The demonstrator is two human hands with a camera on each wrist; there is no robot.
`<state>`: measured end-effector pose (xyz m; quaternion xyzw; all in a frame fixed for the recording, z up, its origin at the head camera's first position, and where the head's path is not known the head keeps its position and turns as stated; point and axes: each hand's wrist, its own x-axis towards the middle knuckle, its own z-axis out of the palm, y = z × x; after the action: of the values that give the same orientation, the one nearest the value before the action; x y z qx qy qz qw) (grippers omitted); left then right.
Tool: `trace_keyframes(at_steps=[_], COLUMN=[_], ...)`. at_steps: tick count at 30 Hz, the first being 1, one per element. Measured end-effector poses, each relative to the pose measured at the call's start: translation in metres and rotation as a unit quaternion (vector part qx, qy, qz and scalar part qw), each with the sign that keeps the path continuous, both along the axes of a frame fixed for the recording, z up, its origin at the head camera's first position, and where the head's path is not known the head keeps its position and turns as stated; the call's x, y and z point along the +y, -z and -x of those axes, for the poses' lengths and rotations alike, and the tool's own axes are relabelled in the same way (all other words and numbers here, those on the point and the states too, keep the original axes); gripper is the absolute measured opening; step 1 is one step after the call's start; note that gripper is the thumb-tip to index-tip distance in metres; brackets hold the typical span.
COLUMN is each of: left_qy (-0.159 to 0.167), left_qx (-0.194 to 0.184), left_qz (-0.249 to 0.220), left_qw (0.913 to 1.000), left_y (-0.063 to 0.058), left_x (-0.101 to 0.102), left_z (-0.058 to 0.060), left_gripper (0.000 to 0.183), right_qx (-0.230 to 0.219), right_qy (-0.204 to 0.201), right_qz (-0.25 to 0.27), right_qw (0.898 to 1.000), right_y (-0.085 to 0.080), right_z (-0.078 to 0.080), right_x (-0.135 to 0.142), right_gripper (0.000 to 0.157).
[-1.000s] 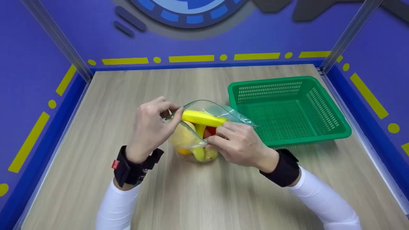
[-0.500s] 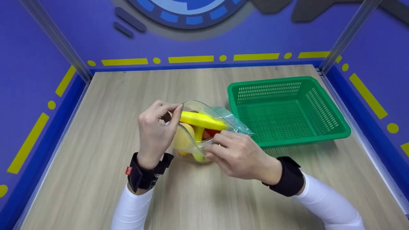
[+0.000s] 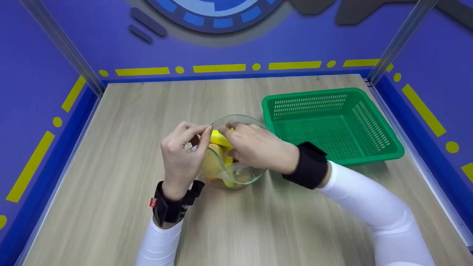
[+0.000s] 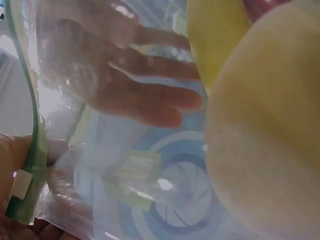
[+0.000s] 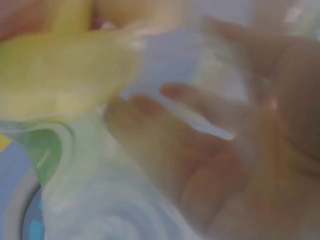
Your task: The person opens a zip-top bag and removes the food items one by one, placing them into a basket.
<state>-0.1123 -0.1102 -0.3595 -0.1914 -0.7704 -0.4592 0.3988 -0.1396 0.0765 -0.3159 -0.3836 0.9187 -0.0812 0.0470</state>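
A clear zip bag (image 3: 247,176) with a green-edged mouth stands on the table, filled with yellow and red toy fruit. My left hand (image 3: 183,157) pinches the left corner of its mouth, near a white slider (image 4: 21,183) on the green zip strip. My right hand (image 3: 255,144) is inside the mouth, over a bright yellow toy banana (image 3: 219,138) lying across the top. Seen through the film in the left wrist view, its fingers (image 4: 155,95) are fairly straight, tips at a yellow fruit (image 4: 212,45). A large pale yellow round fruit (image 4: 265,130) sits alongside.
A green plastic basket (image 3: 332,159) with slotted sides stands right of the bag, its near left part behind my right wrist. Blue panels (image 3: 221,51) wall the wooden table (image 3: 122,147) at the back and both sides.
My right hand has let go of the bag's front edge and moved up and left into the mouth, onto the banana. The left hand keeps its pinch, and the mouth now gapes rounder.
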Motion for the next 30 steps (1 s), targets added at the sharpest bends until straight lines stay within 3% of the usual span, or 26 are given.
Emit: trace_keyframes(at_steps=[7, 12, 14, 21, 30], left_qy=[0.000, 0.011, 0.015, 0.020, 0.014], left_qx=[0.008, -0.003, -0.011, -0.020, -0.015], left_qz=[-0.010, -0.002, 0.001, -0.001, -0.008], left_qw=[0.9999, 0.9999, 0.9998, 0.9996, 0.9997], left_y=[0.001, 0.001, 0.002, 0.001, 0.000], left_x=[-0.004, -0.004, -0.003, -0.002, -0.004], left_z=[0.001, 0.003, 0.004, 0.003, 0.002], left_gripper=[0.005, 0.003, 0.003, 0.003, 0.004], right_qx=[0.009, 0.073, 0.079, 0.016, 0.069], right_qy=[0.020, -0.008, -0.016, 0.019, 0.033], right_qz=[-0.029, -0.073, -0.075, 0.004, 0.018], right_qw=[0.999, 0.995, 0.994, 1.000, 0.997], right_y=[0.026, 0.037, 0.038, 0.033, 0.013], right_z=[0.017, 0.020, 0.021, 0.017, -0.006], right_x=[-0.005, -0.001, -0.001, -0.007, -0.013], right_gripper=[0.048, 0.044, 0.043, 0.047, 0.047])
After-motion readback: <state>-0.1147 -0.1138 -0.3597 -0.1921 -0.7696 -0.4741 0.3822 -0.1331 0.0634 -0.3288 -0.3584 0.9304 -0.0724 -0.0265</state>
